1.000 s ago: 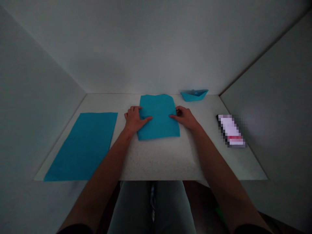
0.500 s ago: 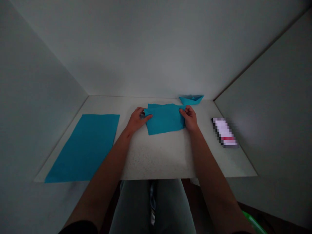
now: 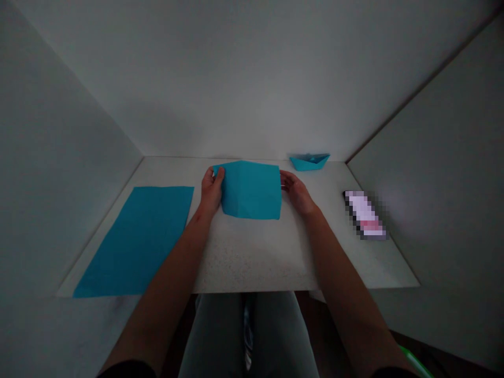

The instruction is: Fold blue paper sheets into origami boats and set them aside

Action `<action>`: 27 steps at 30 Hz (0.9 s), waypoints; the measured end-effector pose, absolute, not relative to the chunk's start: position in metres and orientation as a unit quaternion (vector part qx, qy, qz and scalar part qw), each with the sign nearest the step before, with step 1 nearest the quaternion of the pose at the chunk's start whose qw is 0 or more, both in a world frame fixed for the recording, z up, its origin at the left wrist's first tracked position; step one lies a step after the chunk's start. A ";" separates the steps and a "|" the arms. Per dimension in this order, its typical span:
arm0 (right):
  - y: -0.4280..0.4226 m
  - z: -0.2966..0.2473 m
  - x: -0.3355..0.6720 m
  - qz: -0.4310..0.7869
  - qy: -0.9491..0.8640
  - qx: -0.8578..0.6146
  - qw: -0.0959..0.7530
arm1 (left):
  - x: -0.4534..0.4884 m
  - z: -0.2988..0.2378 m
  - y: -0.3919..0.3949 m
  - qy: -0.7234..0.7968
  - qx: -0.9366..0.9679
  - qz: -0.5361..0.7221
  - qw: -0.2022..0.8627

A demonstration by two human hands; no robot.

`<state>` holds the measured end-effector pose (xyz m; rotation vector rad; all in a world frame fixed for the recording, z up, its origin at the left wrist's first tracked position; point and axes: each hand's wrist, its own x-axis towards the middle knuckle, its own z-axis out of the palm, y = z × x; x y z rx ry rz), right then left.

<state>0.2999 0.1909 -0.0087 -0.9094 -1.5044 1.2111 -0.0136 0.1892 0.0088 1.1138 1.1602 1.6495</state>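
Blue paper (image 3: 260, 191) was held at the far middle of the table (image 3: 252, 262), between the person's two hands. It showed as a small, plain rectangle, wider than tall, with a vertical bend left of its middle; the left panel slanted, while the right panel looked nearly flat. Judged by its size against the larger sheet (image 3: 137, 241), the folding was partway along: at least one fold appeared to be made, but the bend was not yet pressed flat. The number of layers could not be told. The left hand (image 3: 211, 190) gripped the upper left corner, thumb in front. The right hand (image 3: 298, 194) was loosely released, fingers beside the right edge; whether they touched it could not be told. Farther out, the larger sheet, also blue, lay flat at left. A blue paper boat (image 3: 310, 164) sat at the far right near the wall (image 3: 244, 79), and a phone (image 3: 366, 215), its screen obscured, lay nearer and farther right.
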 end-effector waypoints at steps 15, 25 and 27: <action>0.190 -0.001 0.268 0.435 -0.567 -0.468 0.520 | -0.019 0.010 0.190 0.527 0.447 0.694 0.203; 0.183 0.002 0.270 0.430 -0.580 -0.499 0.480 | 0.016 0.026 0.144 0.423 0.832 0.327 0.146; 0.183 -0.001 0.269 0.416 -0.602 -0.498 0.466 | 0.021 0.022 0.143 0.420 0.857 0.243 0.172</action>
